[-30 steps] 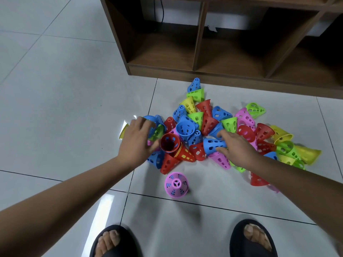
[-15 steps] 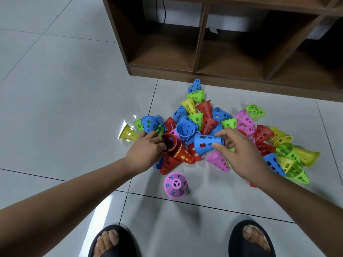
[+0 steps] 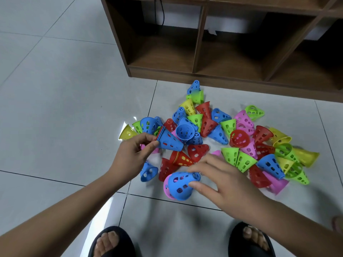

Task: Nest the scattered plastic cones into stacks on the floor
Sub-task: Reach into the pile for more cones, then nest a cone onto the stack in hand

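Observation:
Several perforated plastic cones in red, blue, green, yellow and pink lie in a loose pile (image 3: 219, 130) on the tiled floor. My left hand (image 3: 132, 156) pinches the wide rim of a blue cone (image 3: 170, 142), held just above the pile with its tip pointing right; a red rim edge shows behind its blue rim. My right hand (image 3: 220, 182) grips a blue cone (image 3: 182, 184) that sits tilted over the pink cone (image 3: 168, 188) at the near edge of the pile. Two nested red cones (image 3: 181, 159) lie between my hands.
A brown wooden shelf unit (image 3: 204, 58) with open compartments stands right behind the pile. My two feet in black sandals (image 3: 111, 243) (image 3: 250, 240) are at the bottom. Grey floor tiles (image 3: 55, 108) stretch to the left.
My right hand carried the blue cone from the pile toward me and set it over the pink cone. My left hand let go of the red cones and lifted a blue cone.

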`<state>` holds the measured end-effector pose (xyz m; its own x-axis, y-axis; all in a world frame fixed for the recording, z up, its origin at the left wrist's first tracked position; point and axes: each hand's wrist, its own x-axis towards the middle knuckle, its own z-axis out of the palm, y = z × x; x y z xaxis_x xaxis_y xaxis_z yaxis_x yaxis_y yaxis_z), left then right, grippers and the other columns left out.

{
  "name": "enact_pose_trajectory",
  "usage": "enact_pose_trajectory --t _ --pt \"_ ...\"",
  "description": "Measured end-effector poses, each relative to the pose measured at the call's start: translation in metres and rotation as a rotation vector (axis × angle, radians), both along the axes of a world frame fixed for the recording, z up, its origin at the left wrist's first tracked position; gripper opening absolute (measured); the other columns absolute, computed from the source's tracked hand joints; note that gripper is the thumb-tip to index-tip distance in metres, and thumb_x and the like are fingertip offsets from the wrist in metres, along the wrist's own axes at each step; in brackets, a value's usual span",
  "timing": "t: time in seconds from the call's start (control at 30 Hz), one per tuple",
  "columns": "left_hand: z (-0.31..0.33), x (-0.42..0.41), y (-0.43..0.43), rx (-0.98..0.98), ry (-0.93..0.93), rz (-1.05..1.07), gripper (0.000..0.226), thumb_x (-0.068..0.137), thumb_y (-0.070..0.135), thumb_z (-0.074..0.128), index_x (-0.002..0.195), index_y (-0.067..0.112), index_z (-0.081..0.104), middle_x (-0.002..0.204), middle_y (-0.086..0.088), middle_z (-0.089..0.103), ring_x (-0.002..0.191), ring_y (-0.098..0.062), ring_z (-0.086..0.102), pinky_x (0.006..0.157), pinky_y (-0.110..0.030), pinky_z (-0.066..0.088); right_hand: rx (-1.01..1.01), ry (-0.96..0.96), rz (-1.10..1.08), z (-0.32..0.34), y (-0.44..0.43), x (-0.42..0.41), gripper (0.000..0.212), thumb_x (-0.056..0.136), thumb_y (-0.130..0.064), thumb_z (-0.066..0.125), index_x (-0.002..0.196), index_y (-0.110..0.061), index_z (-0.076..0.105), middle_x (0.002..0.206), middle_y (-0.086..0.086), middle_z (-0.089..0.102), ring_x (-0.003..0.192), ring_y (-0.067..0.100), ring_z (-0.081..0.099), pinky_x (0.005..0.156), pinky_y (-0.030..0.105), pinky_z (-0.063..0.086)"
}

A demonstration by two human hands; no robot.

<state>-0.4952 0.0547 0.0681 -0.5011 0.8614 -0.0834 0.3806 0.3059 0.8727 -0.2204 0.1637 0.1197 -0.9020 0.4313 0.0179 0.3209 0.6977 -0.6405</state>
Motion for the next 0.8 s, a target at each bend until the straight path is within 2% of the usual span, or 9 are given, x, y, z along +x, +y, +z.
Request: enact_pose_trajectory --t 0.1,0.2,0.33,0.43,0.5,0.57,0.63,0.7,0.8 --pt "0.009 0.006 -0.006 0.020 -0.149 0.009 0.007 0.103 0.025 0.072 0.100 0.022 0.078 0.096 0.003 0.079 0.086 -0.014 0.071 0.083 -0.027 0.055 0.001 -0.006 0.047 -0.010 -0.005 -0.005 0.022 0.104 -0.042 0.065 0.123 -0.031 0.066 0.113 -0.017 0.056 0.109 0.004 0.057 0.095 0.023 0.046" --pt "0.016 0.012 -0.009 0.049 -0.301 0.008 0.013 0.104 0.024 0.070 0.104 0.013 0.077 0.099 -0.004 0.080 0.098 -0.023 0.075 0.092 -0.033 0.057 -0.075 0.008 -0.077 -0.015 -0.004 -0.005 0.022 0.103 -0.045 0.065 0.122 -0.034 0.064 0.112 -0.022 0.058 0.110 0.004 0.059 0.092 0.022 0.047" --pt "0.025 0.024 -0.011 0.045 -0.442 -0.031 0.013 0.104 0.017 0.068 0.099 0.006 0.073 0.088 -0.005 0.074 0.085 -0.013 0.067 0.083 -0.021 0.052 -0.238 0.057 -0.365 -0.020 0.003 -0.008 0.045 0.095 -0.049 0.072 0.134 -0.038 0.053 0.119 -0.021 0.056 0.111 0.006 0.060 0.089 0.015 0.047" --pt "0.025 0.032 -0.013 0.002 -0.511 -0.122 0.016 0.102 0.021 0.069 0.100 0.005 0.073 0.087 -0.011 0.071 0.085 -0.015 0.064 0.083 -0.027 0.053 -0.471 0.120 -0.396 -0.019 0.005 -0.012 0.065 0.088 -0.050 0.077 0.145 -0.044 0.048 0.134 -0.019 0.059 0.115 0.008 0.065 0.095 0.023 0.054" --pt "0.025 0.038 -0.014 -0.023 -0.526 -0.169 0.013 0.101 0.024 0.070 0.099 0.012 0.074 0.084 -0.008 0.069 0.082 -0.015 0.063 0.081 -0.033 0.052 -0.491 0.143 -0.358 -0.017 0.004 -0.014 0.055 0.091 -0.045 0.075 0.142 -0.045 0.053 0.135 -0.017 0.062 0.117 0.011 0.067 0.099 0.033 0.056" --pt "0.026 0.043 -0.015 -0.021 -0.509 -0.198 0.011 0.101 0.027 0.072 0.093 0.020 0.075 0.082 -0.001 0.068 0.076 -0.012 0.059 0.072 -0.028 0.049 -0.431 0.159 -0.331 -0.015 0.002 -0.017 0.039 0.097 -0.036 0.074 0.132 -0.044 0.060 0.128 -0.013 0.066 0.114 0.014 0.068 0.096 0.043 0.057" --pt "0.025 0.044 -0.017 -0.013 -0.463 -0.228 0.014 0.101 0.031 0.074 0.093 0.019 0.074 0.085 -0.005 0.069 0.073 -0.016 0.058 0.069 -0.029 0.049 -0.416 0.193 -0.348 -0.015 0.002 -0.017 0.033 0.097 -0.029 0.076 0.124 -0.044 0.064 0.121 -0.012 0.070 0.107 0.017 0.070 0.091 0.047 0.058" --pt "0.021 0.044 -0.022 -0.024 -0.421 -0.266 0.015 0.098 0.031 0.078 0.095 0.017 0.074 0.093 -0.011 0.072 0.081 -0.033 0.063 0.074 -0.042 0.053 -0.433 0.214 -0.373 -0.013 0.003 -0.015 0.033 0.096 -0.026 0.078 0.121 -0.044 0.065 0.117 -0.011 0.072 0.100 0.019 0.071 0.088 0.049 0.059" --pt "0.018 0.041 -0.031 -0.095 -0.382 -0.288 0.012 0.092 0.031 0.084 0.095 0.024 0.074 0.097 -0.010 0.073 0.092 -0.036 0.062 0.077 -0.037 0.048 -0.384 0.208 -0.370 -0.008 0.003 -0.010 0.032 0.093 -0.033 0.080 0.119 -0.043 0.066 0.117 -0.009 0.070 0.099 0.024 0.071 0.087 0.050 0.060"
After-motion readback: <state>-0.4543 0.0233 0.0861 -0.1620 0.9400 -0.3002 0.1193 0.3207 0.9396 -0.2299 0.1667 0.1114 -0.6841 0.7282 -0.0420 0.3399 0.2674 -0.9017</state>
